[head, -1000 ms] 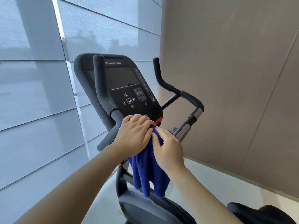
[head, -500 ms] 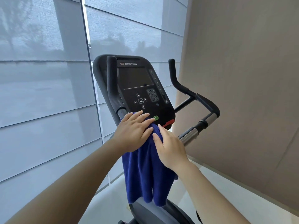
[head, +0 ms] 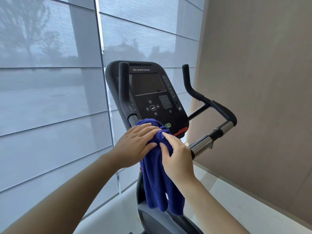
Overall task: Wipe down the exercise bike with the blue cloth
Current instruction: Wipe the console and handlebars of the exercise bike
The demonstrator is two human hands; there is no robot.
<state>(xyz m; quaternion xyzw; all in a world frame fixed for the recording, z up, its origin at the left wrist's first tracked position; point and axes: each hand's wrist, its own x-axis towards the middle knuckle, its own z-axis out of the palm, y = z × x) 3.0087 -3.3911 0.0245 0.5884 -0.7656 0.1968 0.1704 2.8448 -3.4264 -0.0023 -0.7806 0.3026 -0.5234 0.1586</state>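
The exercise bike's black console (head: 152, 92) stands in the middle, with a dark screen, a keypad and a green button. A blue cloth (head: 157, 179) is bunched over the handlebar junction just below the console and hangs down over the bike's stem. My left hand (head: 136, 144) lies flat on the cloth's upper left part. My right hand (head: 177, 157) pinches the cloth from the right, fingertips meeting the left hand's. The left handlebar upright (head: 124, 88) and the right handlebar (head: 209, 105) with its chrome grip (head: 202, 146) flank the console.
A large window with translucent grey blinds (head: 50, 98) fills the left and back. A beige wall (head: 261, 81) runs close along the right. A pale floor (head: 228, 188) shows below the right handlebar. The bike's grey body (head: 158, 220) is at the bottom.
The view has shifted so the bike sits further right and higher. More of the cloth now hangs below my hands, and the green button has come into sight beside them.
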